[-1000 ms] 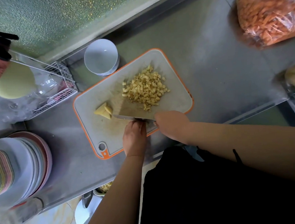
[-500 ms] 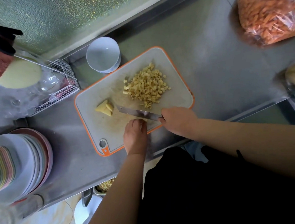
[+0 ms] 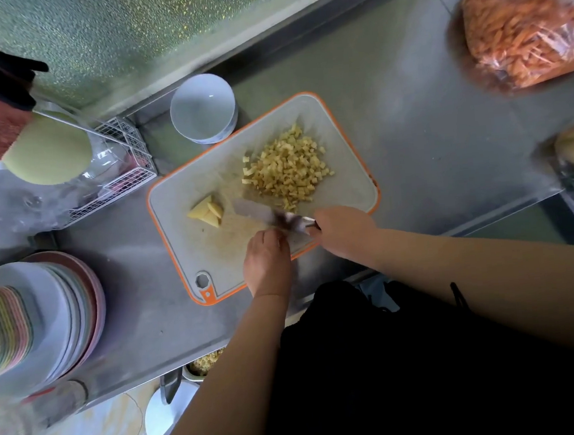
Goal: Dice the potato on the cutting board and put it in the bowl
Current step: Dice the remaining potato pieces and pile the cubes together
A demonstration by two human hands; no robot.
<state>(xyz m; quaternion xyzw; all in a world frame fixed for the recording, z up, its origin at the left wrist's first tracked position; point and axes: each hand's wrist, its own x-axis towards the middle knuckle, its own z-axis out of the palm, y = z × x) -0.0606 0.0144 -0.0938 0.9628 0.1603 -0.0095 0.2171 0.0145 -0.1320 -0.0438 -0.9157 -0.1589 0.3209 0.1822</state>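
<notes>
Diced potato (image 3: pixel 287 167) lies heaped on the far half of the cutting board (image 3: pixel 181 205). Right hand (image 3: pixel 345 233), grip clamped on a knife (image 3: pixel 271 215), and curled left hand (image 3: pixel 267 263) work the board's near edge. White bowl (image 3: pixel 203 109) sits just beyond the board on the worktop (image 3: pixel 391 123).

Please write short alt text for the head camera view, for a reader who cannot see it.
A person's right hand holds a knife over an orange-rimmed cutting board, beside a pile of diced potato and a few uncut potato pieces. The left hand rests at the board's near edge, and an empty white bowl stands behind it.
</notes>
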